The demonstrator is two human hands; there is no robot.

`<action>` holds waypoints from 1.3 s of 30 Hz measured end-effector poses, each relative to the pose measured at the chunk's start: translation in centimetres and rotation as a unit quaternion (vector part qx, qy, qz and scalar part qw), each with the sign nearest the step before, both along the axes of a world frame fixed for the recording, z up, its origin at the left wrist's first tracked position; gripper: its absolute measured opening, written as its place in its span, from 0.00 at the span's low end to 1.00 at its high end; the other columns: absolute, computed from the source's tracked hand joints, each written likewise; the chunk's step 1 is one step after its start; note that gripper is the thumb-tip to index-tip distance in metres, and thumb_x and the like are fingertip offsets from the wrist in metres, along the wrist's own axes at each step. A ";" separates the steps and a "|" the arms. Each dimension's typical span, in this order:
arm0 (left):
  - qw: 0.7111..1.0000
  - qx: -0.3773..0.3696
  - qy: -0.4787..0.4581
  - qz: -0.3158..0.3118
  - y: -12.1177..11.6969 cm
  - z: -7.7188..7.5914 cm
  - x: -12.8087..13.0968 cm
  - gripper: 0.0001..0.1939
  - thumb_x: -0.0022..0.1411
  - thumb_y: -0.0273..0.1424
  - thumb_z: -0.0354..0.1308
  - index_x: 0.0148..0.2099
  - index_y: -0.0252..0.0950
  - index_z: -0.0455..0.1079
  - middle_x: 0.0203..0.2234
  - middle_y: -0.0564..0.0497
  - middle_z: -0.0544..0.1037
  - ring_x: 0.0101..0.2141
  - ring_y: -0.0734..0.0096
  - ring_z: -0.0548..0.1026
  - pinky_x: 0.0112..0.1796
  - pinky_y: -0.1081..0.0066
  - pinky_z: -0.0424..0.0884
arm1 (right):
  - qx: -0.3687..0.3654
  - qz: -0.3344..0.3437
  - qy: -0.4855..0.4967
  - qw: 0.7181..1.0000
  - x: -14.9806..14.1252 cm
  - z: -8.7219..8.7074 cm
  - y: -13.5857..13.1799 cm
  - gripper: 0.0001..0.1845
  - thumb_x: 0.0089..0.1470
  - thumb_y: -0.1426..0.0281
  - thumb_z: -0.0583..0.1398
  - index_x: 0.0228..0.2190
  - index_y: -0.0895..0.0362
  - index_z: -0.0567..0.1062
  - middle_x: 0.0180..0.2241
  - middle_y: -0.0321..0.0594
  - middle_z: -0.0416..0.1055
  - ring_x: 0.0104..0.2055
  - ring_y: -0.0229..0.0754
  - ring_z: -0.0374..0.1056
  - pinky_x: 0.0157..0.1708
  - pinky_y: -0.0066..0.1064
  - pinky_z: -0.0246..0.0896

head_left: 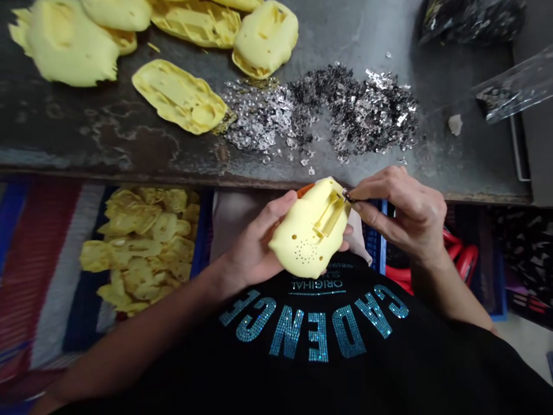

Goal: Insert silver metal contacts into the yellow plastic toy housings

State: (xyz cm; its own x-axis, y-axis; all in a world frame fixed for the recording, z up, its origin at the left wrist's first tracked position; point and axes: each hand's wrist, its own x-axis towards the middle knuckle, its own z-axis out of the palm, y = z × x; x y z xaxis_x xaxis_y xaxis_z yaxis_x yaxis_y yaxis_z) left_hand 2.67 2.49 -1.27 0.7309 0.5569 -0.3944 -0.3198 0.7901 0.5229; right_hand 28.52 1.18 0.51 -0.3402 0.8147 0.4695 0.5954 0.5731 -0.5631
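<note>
My left hand (264, 241) is wrapped around a yellow plastic toy shell (298, 242) with a battery slot, two screw holes and a ring of small speaker holes facing up. Between thumb and forefinger, my right hand (400, 208) pinches a small metal battery contact (346, 195) at the upper end of that slot. How far the contact sits inside cannot be made out. On the bench beyond lie a pile of bright metal contacts (263, 118) and a darker pile with springs (375, 112).
More yellow shells (73, 43) and an upturned shell half (177, 95) lie on the metal bench (129, 144). Plastic bags of metal parts (479, 20) rest at the right. Below the bench edge are a heap of yellow parts (147, 248) and red parts (464, 262) in blue crates.
</note>
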 end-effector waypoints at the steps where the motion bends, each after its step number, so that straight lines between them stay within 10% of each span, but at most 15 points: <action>1: 1.000 0.002 -0.003 0.005 -0.2 0.2 0.0 0.42 0.69 0.61 0.70 0.71 0.37 0.76 0.53 0.33 0.91 0.51 0.33 0.91 0.29 0.62 0.85 | 0.007 0.006 -0.004 1.000 -0.2 0.1 -0.1 0.06 0.73 0.68 0.71 0.49 0.46 0.84 0.45 0.37 0.89 0.41 0.46 0.84 0.45 0.43 0.75; 16: 0.999 0.027 -0.009 0.035 -1.7 0.7 -0.4 0.40 0.72 0.58 0.69 0.74 0.37 0.74 0.62 0.34 0.87 0.67 0.28 0.82 0.54 0.47 0.90 | 0.092 0.033 -0.089 0.991 -0.4 0.9 -1.0 0.17 0.73 0.71 0.68 0.58 0.42 0.81 0.47 0.36 0.86 0.43 0.46 0.79 0.42 0.45 0.76; 34: 0.999 0.008 -0.039 0.029 -0.9 0.4 0.1 0.33 0.69 0.57 0.73 0.62 0.38 0.80 0.48 0.40 0.91 0.44 0.46 0.91 0.40 0.60 0.88 | 0.091 -0.031 -0.069 0.993 -0.9 0.2 -1.8 0.21 0.72 0.78 0.67 0.59 0.43 0.82 0.48 0.40 0.89 0.43 0.47 0.82 0.43 0.45 0.77; 39: 0.997 0.037 -0.019 0.064 -1.6 -0.4 0.3 0.40 0.67 0.52 0.78 0.74 0.44 0.74 0.53 0.42 0.90 0.45 0.54 0.90 0.42 0.65 0.87 | -0.065 -0.019 0.042 0.997 -0.4 0.6 -1.1 0.14 0.71 0.70 0.72 0.55 0.47 0.85 0.47 0.39 0.87 0.45 0.45 0.82 0.45 0.39 0.79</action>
State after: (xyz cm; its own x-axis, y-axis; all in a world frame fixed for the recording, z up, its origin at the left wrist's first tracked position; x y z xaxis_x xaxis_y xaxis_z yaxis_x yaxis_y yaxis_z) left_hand 2.96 0.90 -1.72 0.6660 0.6727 -0.3224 -0.4364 0.7018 0.5631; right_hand 28.13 0.04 1.09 -0.2723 0.8817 0.3853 0.5621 0.4708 -0.6800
